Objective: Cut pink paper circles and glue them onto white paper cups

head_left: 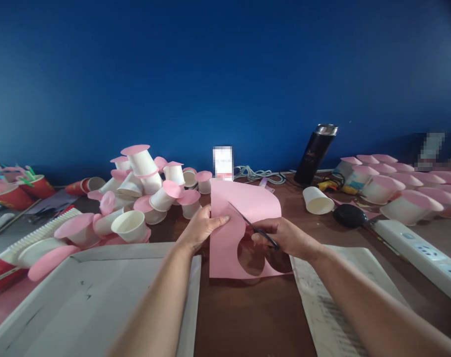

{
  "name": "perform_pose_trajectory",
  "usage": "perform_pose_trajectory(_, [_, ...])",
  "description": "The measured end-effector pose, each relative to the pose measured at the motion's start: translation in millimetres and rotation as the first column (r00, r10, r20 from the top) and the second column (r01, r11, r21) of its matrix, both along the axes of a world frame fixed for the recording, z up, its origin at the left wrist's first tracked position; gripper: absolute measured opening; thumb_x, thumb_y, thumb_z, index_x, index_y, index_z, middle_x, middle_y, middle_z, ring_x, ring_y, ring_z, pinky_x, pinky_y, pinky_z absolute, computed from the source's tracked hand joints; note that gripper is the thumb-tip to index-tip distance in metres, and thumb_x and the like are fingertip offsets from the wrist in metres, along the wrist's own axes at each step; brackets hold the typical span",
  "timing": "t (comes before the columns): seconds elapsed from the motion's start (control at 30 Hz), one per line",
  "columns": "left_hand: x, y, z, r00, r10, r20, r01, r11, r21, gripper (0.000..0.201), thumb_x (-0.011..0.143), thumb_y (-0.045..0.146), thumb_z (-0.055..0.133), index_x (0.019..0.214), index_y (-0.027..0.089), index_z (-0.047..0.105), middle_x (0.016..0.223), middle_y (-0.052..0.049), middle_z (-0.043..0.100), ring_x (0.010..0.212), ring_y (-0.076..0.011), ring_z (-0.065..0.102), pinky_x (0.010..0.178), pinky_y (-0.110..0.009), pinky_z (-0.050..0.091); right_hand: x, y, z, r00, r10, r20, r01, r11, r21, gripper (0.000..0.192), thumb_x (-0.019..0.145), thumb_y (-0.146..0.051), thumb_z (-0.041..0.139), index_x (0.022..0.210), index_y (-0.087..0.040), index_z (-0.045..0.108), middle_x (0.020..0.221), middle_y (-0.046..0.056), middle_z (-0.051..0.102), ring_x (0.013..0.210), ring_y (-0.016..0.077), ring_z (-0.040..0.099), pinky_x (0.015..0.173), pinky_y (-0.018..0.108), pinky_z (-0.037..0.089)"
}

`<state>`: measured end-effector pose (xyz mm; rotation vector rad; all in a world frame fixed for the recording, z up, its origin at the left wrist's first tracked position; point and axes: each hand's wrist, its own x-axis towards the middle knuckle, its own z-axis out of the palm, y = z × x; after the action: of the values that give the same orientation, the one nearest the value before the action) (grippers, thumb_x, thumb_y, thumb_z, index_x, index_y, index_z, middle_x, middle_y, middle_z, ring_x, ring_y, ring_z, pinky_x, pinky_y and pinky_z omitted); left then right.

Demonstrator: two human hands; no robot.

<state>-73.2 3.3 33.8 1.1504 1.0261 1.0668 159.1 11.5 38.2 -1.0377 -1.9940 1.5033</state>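
My left hand [204, 227] pinches the left edge of a pink paper sheet [223, 253], thumb on top and fingers behind. Round pieces have been cut out of the sheet's lower right part, and the brown table shows through the gaps. In my right hand [281, 238] is a pair of scissors [260, 232] with black handles, its blades lying against the paper and pointing up and left toward my left thumb. The sheet's upper right corner curves over. How far the blades are apart is hard to make out.
Paper cups with pink discs [141, 161] are heaped at left, near a white tray [136, 248]. More pink-topped cups [383, 188] stand at right, by a power strip [422, 253], a black rubber bulb [350, 215], a lying cup [318, 201] and a tilted black flask [314, 153].
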Motion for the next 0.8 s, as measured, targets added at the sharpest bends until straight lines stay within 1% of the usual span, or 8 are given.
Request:
perform_pose_trajectory(0.2, [-1.6,0.2,-0.8,1.0,0.02,-0.022,-0.02,1.0,-0.002,0.046,0.07,0.035,0.078,0.106,0.013,0.063,0.106,-0.014,0.07,0.087,-0.0273,0.068,0.076,-0.039,0.053,-0.5,-2.2,3.0,1.0,0.008,-0.019,-0.009,0.999,-0.042,0.044,0.078,-0.056,0.065,0.082,-0.013,0.069,0.066,0.0,0.054,0.06,0.01,0.043,0.055,0.023,0.036])
perform_pose_trajectory(0.43, [-2.3,1.1,-1.1,1.0,0.016,-0.009,-0.016,1.0,0.003,0.048,0.068,0.037,0.078,0.106,0.012,0.064,0.106,-0.015,0.07,0.088,-0.0285,0.068,0.077,-0.041,0.054,-0.5,-0.6,0.3,1.0,-0.008,-0.029,0.006,0.997,-0.083,0.043,0.076,-0.057,0.066,0.083,-0.014,0.069,0.066,0.0,0.054,0.058,0.0092,0.043,0.052,0.023,0.035])
perform_pose_trajectory(0.57, [-3.7,3.4,-4.7,0.997,0.064,-0.035,-0.062,0.997,0.038,0.049,0.07,0.038,0.077,0.109,0.013,0.063,0.107,-0.014,0.07,0.092,-0.0293,0.067,0.079,-0.041,0.053,-0.5,-0.4,0.2,0.999,-0.01,-0.033,0.008,0.998,-0.059,0.042,0.076,-0.055,0.067,0.081,-0.013,0.069,0.065,0.0,0.055,0.06,0.0099,0.045,0.053,0.023,0.036])
perform_pose_trajectory(0.67, [-3.6,4.7,-7.5,0.992,0.121,-0.049,-0.117,0.991,0.07,0.049,0.07,0.038,0.077,0.11,0.014,0.063,0.108,-0.013,0.069,0.094,-0.0291,0.066,0.081,-0.04,0.053,-0.5,-0.6,-0.4,0.999,-0.02,-0.039,0.018,0.997,-0.072,0.044,0.076,-0.056,0.067,0.083,-0.012,0.069,0.069,0.002,0.058,0.062,0.011,0.048,0.054,0.023,0.038])
perform_pose_trajectory(0.73, [-2.0,4.4,-7.8,0.991,0.131,-0.012,-0.13,0.989,0.067,0.048,0.07,0.036,0.077,0.11,0.013,0.063,0.109,-0.013,0.07,0.095,-0.0286,0.066,0.082,-0.04,0.052,-0.3,-0.3,-1.7,0.999,-0.027,-0.037,0.024,0.997,-0.077,0.046,0.075,-0.057,0.067,0.086,-0.012,0.07,0.07,0.002,0.059,0.061,0.0103,0.047,0.053,0.023,0.037])
perform_pose_trajectory(0.8, [0.4,3.6,-7.6,0.994,0.097,0.056,-0.1,0.994,0.04,0.049,0.07,0.035,0.078,0.111,0.014,0.062,0.11,-0.013,0.069,0.095,-0.0283,0.066,0.084,-0.041,0.052,-0.2,0.2,-2.6,0.999,-0.027,-0.046,0.025,0.998,-0.062,0.047,0.076,-0.058,0.066,0.088,-0.012,0.07,0.07,0.001,0.058,0.059,0.0092,0.045,0.051,0.022,0.035])
